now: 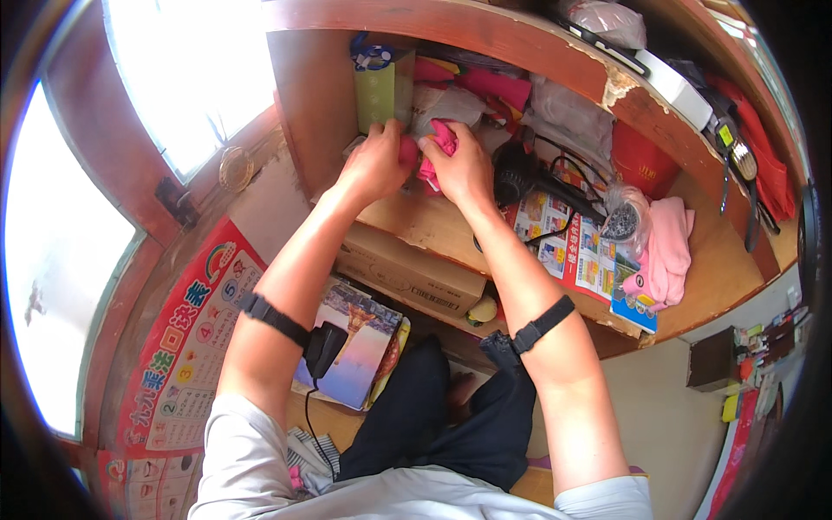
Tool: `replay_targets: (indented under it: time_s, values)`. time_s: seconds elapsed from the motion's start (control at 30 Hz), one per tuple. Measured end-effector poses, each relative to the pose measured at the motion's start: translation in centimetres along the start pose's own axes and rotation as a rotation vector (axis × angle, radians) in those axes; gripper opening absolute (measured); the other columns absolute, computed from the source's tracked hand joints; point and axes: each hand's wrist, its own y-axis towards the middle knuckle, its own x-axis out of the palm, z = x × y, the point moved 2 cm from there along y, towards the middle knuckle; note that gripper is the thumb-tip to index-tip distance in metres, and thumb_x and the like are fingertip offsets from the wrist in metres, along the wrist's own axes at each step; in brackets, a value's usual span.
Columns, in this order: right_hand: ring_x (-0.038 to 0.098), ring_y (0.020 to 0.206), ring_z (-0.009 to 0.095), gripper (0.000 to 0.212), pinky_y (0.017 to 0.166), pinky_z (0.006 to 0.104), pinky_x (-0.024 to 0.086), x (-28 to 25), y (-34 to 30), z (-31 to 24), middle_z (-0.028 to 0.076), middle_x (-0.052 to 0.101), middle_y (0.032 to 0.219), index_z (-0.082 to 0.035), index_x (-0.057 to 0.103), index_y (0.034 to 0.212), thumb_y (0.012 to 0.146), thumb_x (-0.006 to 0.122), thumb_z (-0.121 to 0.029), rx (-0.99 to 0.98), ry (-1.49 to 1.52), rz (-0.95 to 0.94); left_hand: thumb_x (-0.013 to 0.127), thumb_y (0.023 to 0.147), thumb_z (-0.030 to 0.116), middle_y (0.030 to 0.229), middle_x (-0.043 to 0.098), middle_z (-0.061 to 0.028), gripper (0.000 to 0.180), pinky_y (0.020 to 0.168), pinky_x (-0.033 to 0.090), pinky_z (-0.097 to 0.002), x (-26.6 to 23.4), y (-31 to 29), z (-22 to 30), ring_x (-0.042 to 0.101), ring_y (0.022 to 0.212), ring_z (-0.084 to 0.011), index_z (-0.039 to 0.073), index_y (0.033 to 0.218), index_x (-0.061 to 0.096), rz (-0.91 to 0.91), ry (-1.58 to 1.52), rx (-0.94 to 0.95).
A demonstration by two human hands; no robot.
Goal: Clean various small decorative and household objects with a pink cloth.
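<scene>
Both my hands are over the left part of the wooden shelf (pixel 403 212). My left hand (pixel 374 166) is closed around a small dark-pink piece (pixel 407 150); my fingers cover most of it, and its kind is unclear. Just beside it, my right hand (pixel 464 169) grips a bunched bright-pink cloth (pixel 444 137) with a whitish patch at its lower end. A green box (pixel 378 94) stands upright behind my left hand. To the right of my right hand lies a black hair dryer (pixel 520 169) with its cord looped around.
Right of the dryer are printed flyers (pixel 576 256), a bagged hairbrush (pixel 620 222), pink knitted socks or gloves (pixel 667 247) and a red bag (pixel 641 160). An upper shelf edge (pixel 485 30) overhangs the work. Below sit a cardboard box (pixel 407 273) and stacked books (pixel 351 347).
</scene>
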Motion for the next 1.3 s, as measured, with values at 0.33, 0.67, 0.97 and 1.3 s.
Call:
replay_targets:
  time_s: [0.33, 0.67, 0.97, 1.3]
  values:
    - [0.063, 0.125, 0.039, 0.064, 0.107, 0.044, 0.049, 2.2, 0.6, 3.1, 0.028, 0.064, 0.134, 0.003, 0.056, 0.14, 0.09, 0.079, -0.027, 0.06, 0.197, 0.043, 0.068, 0.092, 0.008, 0.133, 0.054, -0.0369, 0.042, 0.102, 0.051, -0.0566, 4.5, 1.3, -2.6, 0.057, 0.122, -0.0555, -0.007, 0.128, 0.052, 0.079, -0.205, -0.088]
    - [0.062, 0.123, 0.039, 0.057, 0.106, 0.0436, 0.049, -0.3, -1.8, 1.5, 0.026, 0.06, 0.133, 0.001, 0.057, 0.137, 0.09, 0.08, -0.021, -0.109, 0.231, 0.149, 0.066, 0.089, -0.001, 0.128, 0.062, -0.0243, 0.042, 0.101, 0.052, -0.0465, 2.2, -2.6, -1.1, 0.062, 0.119, -0.0436, -0.001, 0.13, 0.06, 0.231, -0.263, 0.006]
    - [0.065, 0.117, 0.036, 0.052, 0.102, 0.0416, 0.051, -4.2, -6.0, -0.2, 0.021, 0.064, 0.126, -0.003, 0.06, 0.134, 0.087, 0.081, -0.011, -0.224, 0.323, 0.068, 0.075, 0.084, 0.013, 0.12, 0.066, -0.013, 0.043, 0.096, 0.053, -0.0469, -1.2, -6.6, -2.9, 0.061, 0.114, -0.0356, 0.006, 0.126, 0.068, 0.094, 0.484, 0.046]
    - [0.066, 0.115, 0.038, 0.049, 0.1, 0.0451, 0.053, -1.4, -6.3, 1.4, 0.02, 0.065, 0.124, -0.005, 0.062, 0.131, 0.087, 0.078, -0.017, -0.181, 0.2, -0.094, 0.066, 0.082, -0.003, 0.11, 0.067, -0.0049, 0.036, 0.082, 0.058, -0.0404, 0.4, -4.2, -3.1, 0.064, 0.102, -0.0284, 0.011, 0.114, 0.076, 0.261, 0.46, 0.299]
